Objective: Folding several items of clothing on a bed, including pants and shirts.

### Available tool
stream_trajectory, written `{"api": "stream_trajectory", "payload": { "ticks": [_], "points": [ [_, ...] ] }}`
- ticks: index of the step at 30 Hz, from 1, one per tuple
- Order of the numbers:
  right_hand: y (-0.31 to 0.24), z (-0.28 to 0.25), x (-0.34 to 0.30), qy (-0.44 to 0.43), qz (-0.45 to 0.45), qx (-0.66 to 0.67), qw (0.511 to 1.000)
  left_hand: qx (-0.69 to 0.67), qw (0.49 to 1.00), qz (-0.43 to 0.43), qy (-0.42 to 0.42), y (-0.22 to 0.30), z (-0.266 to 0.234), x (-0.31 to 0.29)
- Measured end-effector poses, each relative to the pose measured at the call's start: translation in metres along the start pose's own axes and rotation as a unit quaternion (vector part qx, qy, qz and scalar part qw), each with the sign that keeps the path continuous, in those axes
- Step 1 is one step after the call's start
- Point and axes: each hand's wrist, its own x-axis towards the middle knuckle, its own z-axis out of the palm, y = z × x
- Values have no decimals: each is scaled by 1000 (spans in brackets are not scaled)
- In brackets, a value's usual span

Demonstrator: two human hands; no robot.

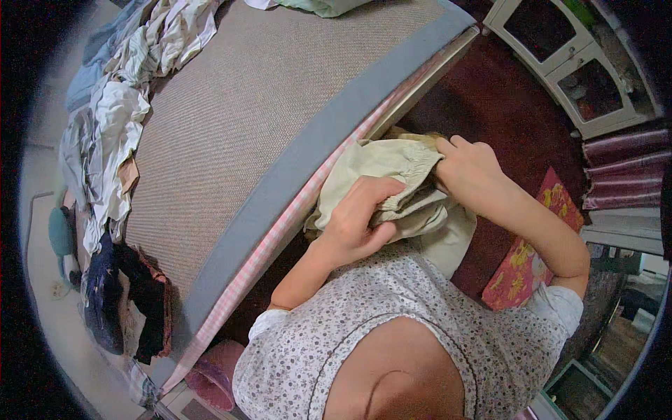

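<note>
A pale green garment with a gathered elastic waistband (381, 162) hangs bunched in front of my body, beside the bed's edge. It looks like trousers, though its folds hide the full shape. My left hand (353, 220) grips the gathered cloth, with fingers curled over the band and the thumb below. At the far right end of the waistband, my right hand (467, 173) is closed on the edge, its fingertips partly hidden by the cloth. Lower folds drape down against my patterned shirt.
A bed with a woven mat (231, 105) and grey-blue border (301, 147) fills the left. White clothes (115, 133) and dark clothes (133, 301) lie along its far side. A white cabinet (591, 91) stands at right, near a red floral mat (525, 266). A pink basket (213, 374) sits lower left.
</note>
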Motion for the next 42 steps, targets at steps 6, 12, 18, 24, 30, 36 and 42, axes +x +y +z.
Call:
{"api": "stream_trajectory", "payload": {
  "ticks": [6,12,18,24,30,36,42],
  "points": [
    [0,18,7,132,-1,-5,991,10,1000,-18,13,-1,0,0],
    [-2,-19,-5,342,-141,109,922,118,989,10,89,3,-13,6],
    [-11,-27,-26,264,-30,357,895,144,987,0,65,10,-19,1],
    [-2,-19,-31,300,-18,466,832,154,988,-1,24,11,-26,1],
    [-10,-20,-35,305,-19,440,844,199,979,11,-50,9,-33,-1],
    [-16,-20,-37,199,-15,346,917,69,972,-177,-142,7,-34,0],
    [-24,-3,-31,217,-71,145,963,183,976,39,-113,1,-29,-6]
  ]
}}
